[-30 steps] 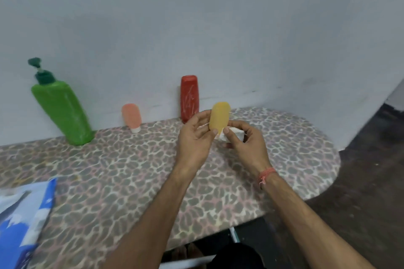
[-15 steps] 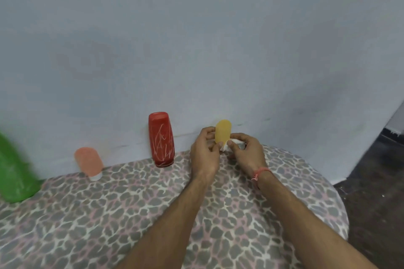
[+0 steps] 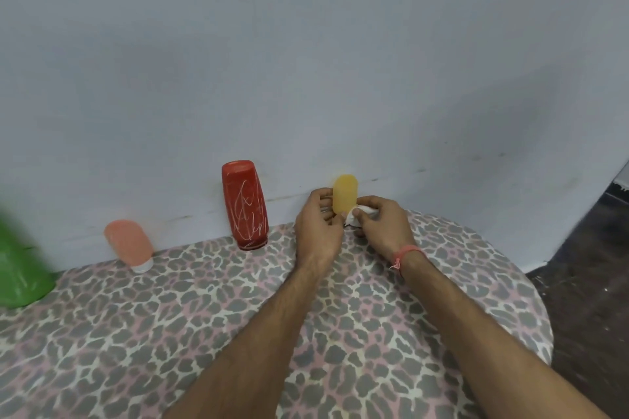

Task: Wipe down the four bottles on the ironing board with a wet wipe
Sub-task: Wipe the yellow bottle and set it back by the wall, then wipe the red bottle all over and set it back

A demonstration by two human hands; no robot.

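Left hand (image 3: 318,228): my fingers (image 3: 323,203) curl round the lower part of the small yellow bottle (image 3: 345,194), gripping it from its nine o'clock side; the bottle stands upright, its rounded end at twelve o'clock.

Right hand (image 3: 383,226): my fingers and thumb pinch a bunched white wet wipe (image 3: 354,218) against the foot of the yellow bottle, at its five o'clock. A pink-orange thread band (image 3: 406,253) circles that wrist.

Yellow bottle: held near the far edge of the ironing board (image 3: 170,316), close to the grey wall (image 3: 306,61); whether its base touches the cover I cannot tell, as my hands hide it.

Red bottle (image 3: 244,205): at nine o'clock from my hands, near them, standing cap-down against the wall, white scribbled lines on its face.

Peach bottle (image 3: 129,245): further toward nine o'clock, standing on its white cap, tilted, leaning toward the wall.

Green bottle (image 3: 20,269): at the frame's left edge, blurred, only its lower body in view.

Ironing board: leopard-print cover in grey and pink, its rounded end at three o'clock.

Dark floor (image 3: 585,282): beyond that rounded end.
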